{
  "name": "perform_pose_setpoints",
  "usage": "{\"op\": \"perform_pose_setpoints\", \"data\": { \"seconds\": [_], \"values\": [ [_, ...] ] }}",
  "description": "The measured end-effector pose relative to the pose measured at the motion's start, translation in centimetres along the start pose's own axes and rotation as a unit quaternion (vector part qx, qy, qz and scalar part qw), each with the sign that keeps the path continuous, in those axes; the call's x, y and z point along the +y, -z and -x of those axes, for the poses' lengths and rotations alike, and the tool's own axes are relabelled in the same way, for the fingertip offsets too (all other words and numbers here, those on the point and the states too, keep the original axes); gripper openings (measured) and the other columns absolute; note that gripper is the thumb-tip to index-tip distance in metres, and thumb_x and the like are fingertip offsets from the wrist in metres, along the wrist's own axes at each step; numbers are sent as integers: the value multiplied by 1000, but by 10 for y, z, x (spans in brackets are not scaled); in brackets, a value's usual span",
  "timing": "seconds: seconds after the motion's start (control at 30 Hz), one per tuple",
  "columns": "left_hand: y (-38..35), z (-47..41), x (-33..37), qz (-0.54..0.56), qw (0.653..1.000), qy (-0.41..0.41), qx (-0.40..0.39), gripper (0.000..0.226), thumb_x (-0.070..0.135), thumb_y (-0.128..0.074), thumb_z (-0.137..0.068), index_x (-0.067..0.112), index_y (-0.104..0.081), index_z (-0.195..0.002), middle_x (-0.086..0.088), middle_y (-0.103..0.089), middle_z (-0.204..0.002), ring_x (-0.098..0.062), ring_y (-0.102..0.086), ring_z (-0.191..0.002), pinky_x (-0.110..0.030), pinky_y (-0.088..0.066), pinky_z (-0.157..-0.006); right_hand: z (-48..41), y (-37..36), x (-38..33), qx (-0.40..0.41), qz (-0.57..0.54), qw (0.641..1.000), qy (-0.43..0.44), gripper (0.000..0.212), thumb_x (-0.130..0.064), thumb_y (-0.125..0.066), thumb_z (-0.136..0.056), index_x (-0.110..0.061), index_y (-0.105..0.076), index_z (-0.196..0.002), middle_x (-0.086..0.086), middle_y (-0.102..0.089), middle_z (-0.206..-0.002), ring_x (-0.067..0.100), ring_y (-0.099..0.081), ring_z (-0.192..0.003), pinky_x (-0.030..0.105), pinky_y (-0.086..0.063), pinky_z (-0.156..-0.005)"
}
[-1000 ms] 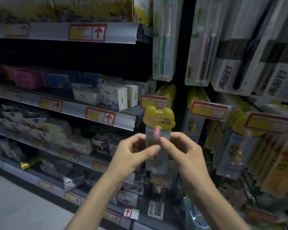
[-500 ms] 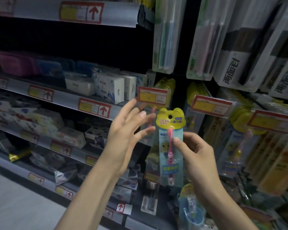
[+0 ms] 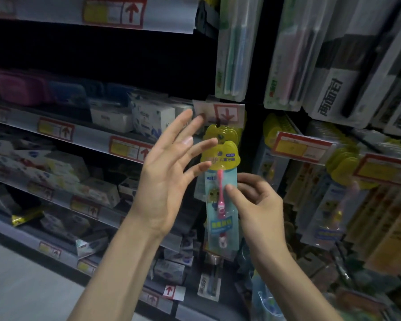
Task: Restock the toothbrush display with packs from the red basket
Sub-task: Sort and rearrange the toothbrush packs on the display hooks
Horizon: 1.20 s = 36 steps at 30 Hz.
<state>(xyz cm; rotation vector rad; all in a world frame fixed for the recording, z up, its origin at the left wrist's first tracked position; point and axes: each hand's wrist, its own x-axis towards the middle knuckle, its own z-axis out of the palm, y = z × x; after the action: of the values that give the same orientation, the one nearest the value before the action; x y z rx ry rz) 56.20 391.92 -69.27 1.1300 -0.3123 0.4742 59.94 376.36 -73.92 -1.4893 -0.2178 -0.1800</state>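
Head cam: your kids' toothbrush pack (image 3: 221, 200), a clear blister w/ yellow frog-shaped header card, pale-blue backing and a pink brush inside, hangs upright in front of the peg display, centre frame. Your right hand (image 3: 256, 205) pinches it mid-height, thumb pressed on the front beside the pink handle, other fingers curled behind the blister. Header sits just below and in front of a row of matching yellow-headed packs (image 3: 222, 133) already on the hook; can't tell if the pack's hole is on the peg.

Your left hand (image 3: 166, 179) is empty, palm toward the shelf, fingers spread; the lower fingertips overlap the header's left edge, contact unclear. Index tip reaches up near a flipped-up white price tag w/ red arrow (image 3: 219, 111) above the hook.

Right of the pack: more yellow-header packs (image 3: 347, 165) on neighbouring pegs behind red-and-yellow price labels (image 3: 296, 147). Above: long adult toothbrush blister packs (image 3: 234, 47) and white-carded ones w/ black characters (image 3: 333, 96). Left: grey shelves w/ white boxed goods (image 3: 148, 117) and red-framed shelf labels (image 3: 56, 129). Image is dim and blurry at the edges.
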Motion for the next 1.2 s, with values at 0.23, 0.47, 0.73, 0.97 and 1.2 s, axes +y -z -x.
{"op": "perform_pose_setpoints", "data": {
  "seconds": [0.23,0.47,0.73,0.97,1.2],
  "values": [
    [1,-1,1,-24,1000,-5,0,50,17,-46,-104,21,-47,-154,9,-60,-149,-22,-66,-127,-38,-52,-97,-8,-16,-3,21,-25,999,22,12,-13,-74,-95,-16,-69,-106,-3,-80,-93,8,-77,-89,28,-64,-79],
    [-1,2,1,-21,1000,7,9,47,18,-49,-100,20,-56,-146,9,-63,-146,-24,-66,-127,-42,-50,-99,-18,-25,-3,41,-19,999,29,11,-16,-72,-97,-22,-69,-105,-2,-79,-95,9,-76,-91,37,-63,-87],
    [-2,4,2,-21,1000,7,6,51,21,-52,-96,18,-57,-147,9,-61,-147,-24,-66,-127,-46,-50,-102,-19,-27,-2,61,-29,997,30,8,-17,-72,-97,-22,-68,-103,-5,-78,-92,9,-76,-88,42,-63,-87],
    [-3,6,0,-44,999,2,2,44,11,-44,-105,18,-57,-146,12,-64,-144,-24,-66,-127,-49,-49,-105,-27,-28,6,78,-4,997,21,7,-19,-71,-98,-23,-67,-103,-4,-76,-90,4,-73,-83,32,-63,-80],
    [0,11,-4,-55,998,9,6,41,6,-44,-105,14,-59,-142,4,-67,-141,-28,-67,-125,-42,-51,-96,-33,-27,15,83,28,995,37,10,-17,-71,-97,-20,-68,-106,-9,-73,-95,-5,-67,-86,7,-52,-74]
  ]
}}
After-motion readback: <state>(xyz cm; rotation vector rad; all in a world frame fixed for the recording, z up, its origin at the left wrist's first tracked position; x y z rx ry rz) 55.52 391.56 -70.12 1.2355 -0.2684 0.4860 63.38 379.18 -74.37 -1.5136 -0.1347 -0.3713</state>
